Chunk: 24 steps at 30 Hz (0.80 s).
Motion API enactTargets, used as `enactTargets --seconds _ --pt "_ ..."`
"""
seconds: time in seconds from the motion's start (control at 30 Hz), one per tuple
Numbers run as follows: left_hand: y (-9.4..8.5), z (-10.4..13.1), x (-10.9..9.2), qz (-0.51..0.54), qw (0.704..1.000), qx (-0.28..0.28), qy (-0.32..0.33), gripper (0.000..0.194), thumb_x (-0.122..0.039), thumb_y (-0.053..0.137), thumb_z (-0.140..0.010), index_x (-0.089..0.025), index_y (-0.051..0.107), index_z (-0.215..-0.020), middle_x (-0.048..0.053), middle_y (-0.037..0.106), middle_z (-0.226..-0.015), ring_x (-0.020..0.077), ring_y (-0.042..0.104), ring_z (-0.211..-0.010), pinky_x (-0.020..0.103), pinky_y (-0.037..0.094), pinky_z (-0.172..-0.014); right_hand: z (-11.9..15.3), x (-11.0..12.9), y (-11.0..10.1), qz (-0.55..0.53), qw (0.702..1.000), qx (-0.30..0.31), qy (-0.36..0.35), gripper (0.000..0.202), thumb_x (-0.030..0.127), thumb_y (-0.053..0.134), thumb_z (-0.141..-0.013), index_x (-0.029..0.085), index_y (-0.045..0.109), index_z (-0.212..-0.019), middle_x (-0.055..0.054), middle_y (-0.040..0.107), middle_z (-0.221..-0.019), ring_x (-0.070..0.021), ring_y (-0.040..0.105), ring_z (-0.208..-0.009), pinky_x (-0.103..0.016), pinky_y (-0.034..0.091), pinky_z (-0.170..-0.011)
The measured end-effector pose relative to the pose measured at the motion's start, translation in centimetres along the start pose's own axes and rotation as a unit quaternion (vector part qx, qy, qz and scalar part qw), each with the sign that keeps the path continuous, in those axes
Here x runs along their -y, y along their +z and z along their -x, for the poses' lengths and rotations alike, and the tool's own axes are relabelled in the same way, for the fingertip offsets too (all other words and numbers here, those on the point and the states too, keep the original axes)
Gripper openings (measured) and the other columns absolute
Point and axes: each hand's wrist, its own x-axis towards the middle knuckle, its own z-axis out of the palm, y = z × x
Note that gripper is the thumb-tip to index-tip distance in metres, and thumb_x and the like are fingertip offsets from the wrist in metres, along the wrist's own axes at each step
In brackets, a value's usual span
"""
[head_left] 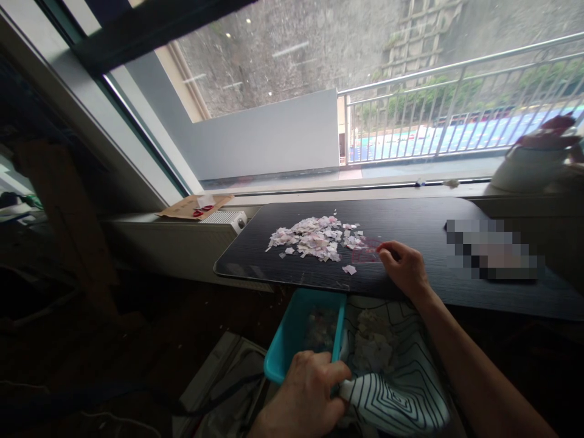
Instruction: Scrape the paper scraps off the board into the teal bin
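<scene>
My right hand [405, 267] is over the dark table [410, 225], its fingers pinched on the edge of a clear plastic piece with red markings [365, 252]. That piece lies beside a heap of small torn paper scraps [314, 238] and touches its right side. Below the table's front edge, my left hand [308, 389] is closed on the near rim of a teal plastic bin [285, 344]. Inside the bin are bits that are too dim to make out. A white cloth with dark lines [396, 401] bunches against the left thumb; whether the thumb holds it is unclear.
A pixelated flat object [493, 249] lies on the table's right side. More pale scraps [374, 340] rest on the cloth. Beyond the table run a radiator [228, 219], a brown paper sheet [182, 208] with something red on it, and a window. A white container [524, 167] stands at right.
</scene>
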Motion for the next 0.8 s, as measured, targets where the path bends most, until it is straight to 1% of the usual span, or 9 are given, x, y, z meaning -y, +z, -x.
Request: enactTargets --seconds 0.13,0.2,0.27,0.33,0.4,0.53,0.6,0.7,0.8 --pt "0.14 0.03 0.11 -0.005 1.0 -0.001 -0.001 0.007 -0.019 0.057 -0.068 -0.022 0.056 -0.074 -0.002 0.057 -0.074 0.0168 0.055 -0.073 0.027 0.033 -0.067 -0.05 0.01 -0.2 0.043 0.998 -0.009 0.035 0.023 0.032 0.049 -0.072 0.019 0.067 -0.068 -0.001 0.06 -0.057 -0.0181 0.054 -0.059 -0.029 0.037 -0.059" --pt "0.15 0.02 0.12 -0.005 1.0 -0.001 -0.002 0.008 -0.019 0.058 -0.068 -0.022 0.057 -0.075 -0.002 0.058 -0.075 0.0172 0.055 -0.074 0.027 0.033 -0.068 -0.07 -0.05 -0.18 0.035 0.999 0.035 0.023 0.023 0.032 0.049 -0.072 0.019 0.068 -0.068 -0.001 0.061 -0.058 -0.0183 0.055 -0.06 -0.029 0.038 -0.06" --pt "0.13 0.0 0.09 -0.004 1.0 0.0 -0.003 0.008 -0.019 0.058 -0.068 -0.023 0.058 -0.076 -0.002 0.058 -0.075 0.0171 0.056 -0.075 0.027 0.034 -0.069 -0.07 -0.18 -0.1 -0.009 0.996 0.089 -0.006 0.024 0.033 0.049 -0.073 0.018 0.069 -0.071 -0.002 0.064 -0.063 -0.0181 0.057 -0.063 -0.028 0.039 -0.061" --pt "0.09 -0.02 0.05 -0.004 1.0 0.002 -0.006 0.008 -0.019 0.059 -0.068 -0.022 0.058 -0.075 -0.002 0.058 -0.074 0.017 0.056 -0.074 0.027 0.034 -0.068 -0.08 -0.33 -0.01 -0.059 0.993 0.106 -0.013 0.025 0.034 0.051 -0.074 0.018 0.07 -0.077 -0.003 0.067 -0.068 -0.018 0.059 -0.066 -0.027 0.041 -0.064" --pt "0.08 -0.02 0.01 -0.005 1.0 0.003 -0.009 0.008 -0.019 0.059 -0.069 -0.022 0.058 -0.075 -0.002 0.058 -0.074 0.017 0.056 -0.074 0.027 0.034 -0.069 -0.11 -0.45 0.03 -0.068 0.994 0.082 0.006 0.026 0.035 0.051 -0.074 0.017 0.07 -0.079 -0.003 0.067 -0.068 -0.0183 0.06 -0.067 -0.028 0.042 -0.064" --pt "0.16 0.02 -0.03 -0.008 1.0 0.002 -0.007 0.008 -0.019 0.06 -0.069 -0.023 0.058 -0.076 -0.002 0.059 -0.075 0.0175 0.056 -0.075 0.027 0.034 -0.07 -0.2 -0.4 -0.05 0.008 0.999 0.02 0.044 0.025 0.034 0.05 -0.073 0.018 0.07 -0.074 -0.002 0.063 -0.061 -0.0189 0.056 -0.063 -0.03 0.038 -0.061" --pt "0.21 0.04 0.0 -0.014 1.0 -0.001 -0.007 0.008 -0.02 0.06 -0.07 -0.023 0.059 -0.077 -0.002 0.059 -0.075 0.018 0.056 -0.075 0.028 0.034 -0.069 -0.24 -0.35 -0.09 0.005 0.999 0.034 0.04 0.025 0.034 0.05 -0.072 0.018 0.069 -0.072 -0.002 0.061 -0.059 -0.0181 0.055 -0.06 -0.029 0.038 -0.06" --pt "0.26 0.04 0.05 -0.017 1.0 0.0 -0.007 0.008 -0.02 0.06 -0.07 -0.023 0.059 -0.077 -0.002 0.059 -0.075 0.018 0.056 -0.075 0.028 0.035 -0.069 -0.29 -0.42 -0.09 -0.056 0.995 0.082 0.023 0.025 0.033 0.05 -0.072 0.017 0.069 -0.074 -0.001 0.062 -0.061 -0.0171 0.055 -0.061 -0.028 0.039 -0.06" --pt "0.28 0.03 0.06 -0.014 1.0 0.0 -0.006 0.008 -0.021 0.06 -0.071 -0.023 0.06 -0.078 -0.002 0.059 -0.076 0.0181 0.056 -0.076 0.028 0.035 -0.071 -0.34 -0.59 -0.05 -0.07 0.994 0.063 0.049 0.025 0.033 0.051 -0.072 0.017 0.07 -0.075 -0.002 0.063 -0.063 -0.0176 0.057 -0.063 -0.028 0.04 -0.061"
